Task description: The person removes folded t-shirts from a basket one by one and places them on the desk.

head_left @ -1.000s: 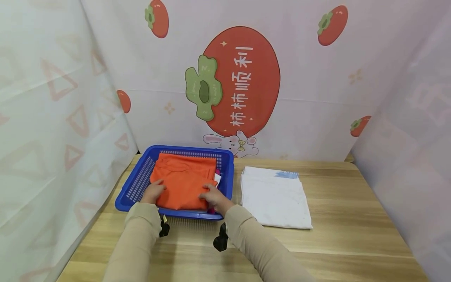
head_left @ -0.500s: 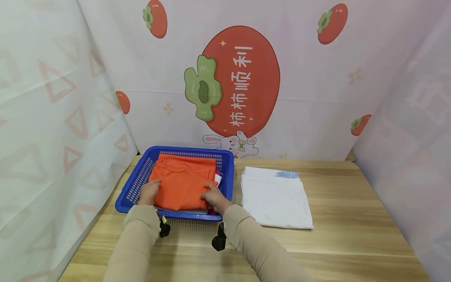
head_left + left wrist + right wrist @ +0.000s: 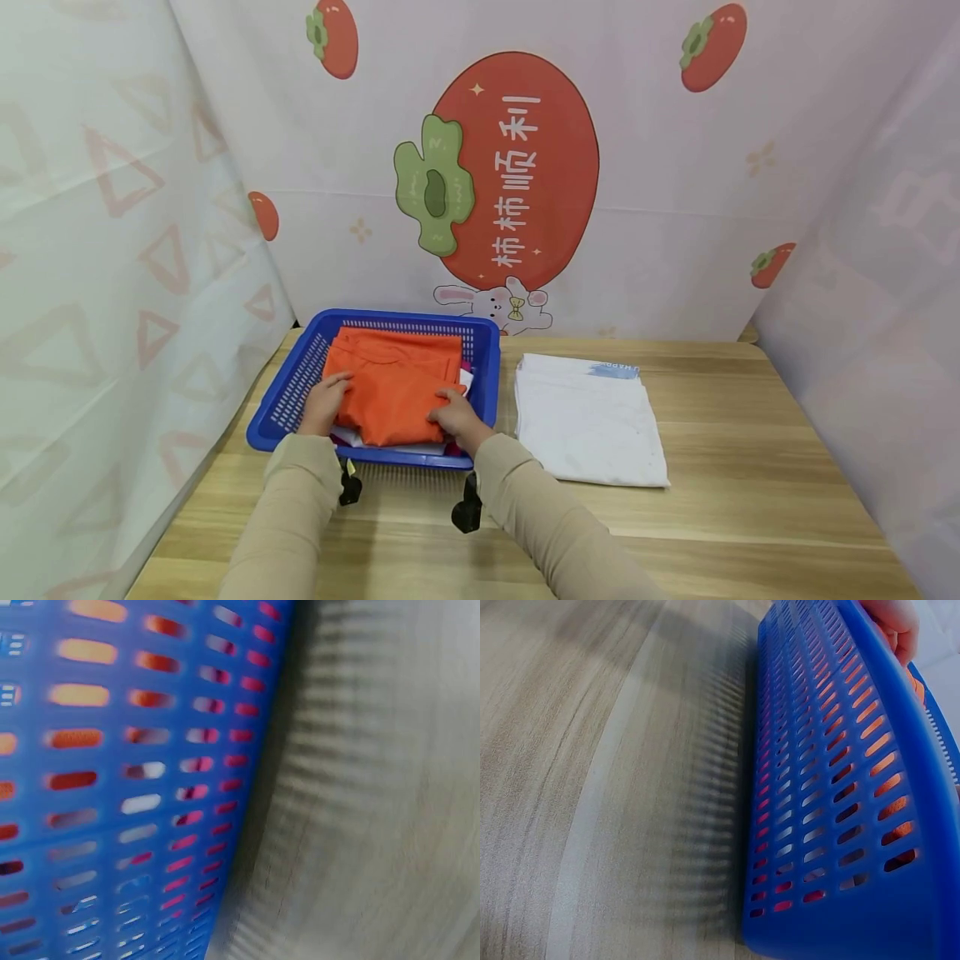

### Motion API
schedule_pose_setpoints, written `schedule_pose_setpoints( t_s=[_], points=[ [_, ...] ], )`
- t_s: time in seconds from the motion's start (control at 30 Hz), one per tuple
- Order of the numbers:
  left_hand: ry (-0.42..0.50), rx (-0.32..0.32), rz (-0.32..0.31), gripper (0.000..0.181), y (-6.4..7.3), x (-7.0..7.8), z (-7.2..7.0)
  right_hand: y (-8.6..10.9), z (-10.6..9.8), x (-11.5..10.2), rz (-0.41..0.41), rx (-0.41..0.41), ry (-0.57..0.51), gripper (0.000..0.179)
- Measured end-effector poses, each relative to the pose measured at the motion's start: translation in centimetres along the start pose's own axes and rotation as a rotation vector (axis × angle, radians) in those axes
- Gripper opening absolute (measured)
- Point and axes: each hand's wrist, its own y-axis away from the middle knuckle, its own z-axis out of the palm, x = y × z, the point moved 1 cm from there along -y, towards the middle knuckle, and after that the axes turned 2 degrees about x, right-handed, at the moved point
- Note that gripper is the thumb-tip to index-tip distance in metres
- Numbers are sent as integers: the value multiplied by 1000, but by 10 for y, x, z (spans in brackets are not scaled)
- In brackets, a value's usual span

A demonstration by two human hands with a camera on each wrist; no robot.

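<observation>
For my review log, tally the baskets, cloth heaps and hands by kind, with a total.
Baskets: 1, the blue basket
Cloth heaps: 2, one in the basket topped by orange cloth, one white heap on the table
Hands: 2, left hand and right hand
Total: 5

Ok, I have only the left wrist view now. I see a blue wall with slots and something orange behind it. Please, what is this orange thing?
Observer: It is a folded orange garment, lying in a blue basket.
Operator: Thank you. And where is the right hand, please?
Observer: The right hand is at the right edge of that garment.
Operator: Does anything lie beside the basket?
Observer: Yes, a folded white cloth lies on the table, to the right of the basket.
</observation>
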Motion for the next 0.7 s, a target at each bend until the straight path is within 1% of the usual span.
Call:
schedule_pose_setpoints(
  t_s=[0.1,0.17,0.23,0.27,0.33,0.4,0.47,0.53,0.6,0.67,0.7],
  points=[
    [6,-23,2,39,0,2,-4,0,0,0,-6,-2,1,51],
    [-19,-52,0,40,-2,2,-8,1,0,0,-7,-3,5,51],
    [-77,-95,-4,41,-3,3,-11,1,1,0,-10,-5,5,51],
    [-115,-130,4,42,-5,4,-13,1,0,0,-11,-5,5,51],
    [-190,-200,29,44,-7,7,-16,0,0,0,-24,1,13,51],
    [-252,-234,59,46,-8,10,-18,-1,0,0,-37,10,18,52],
    [-306,-233,105,45,-8,14,-20,-3,0,0,-49,21,28,52],
    [-330,-205,139,42,-6,16,-20,-4,0,0,-49,23,25,52],
    [-315,-178,167,39,-4,18,-20,-4,0,0,-43,15,18,52],
    [-256,-168,174,37,-2,18,-17,-4,0,0,-38,5,11,52],
    [-216,-165,167,36,-2,17,-16,-4,0,-1,-34,2,8,52]
  ],
)
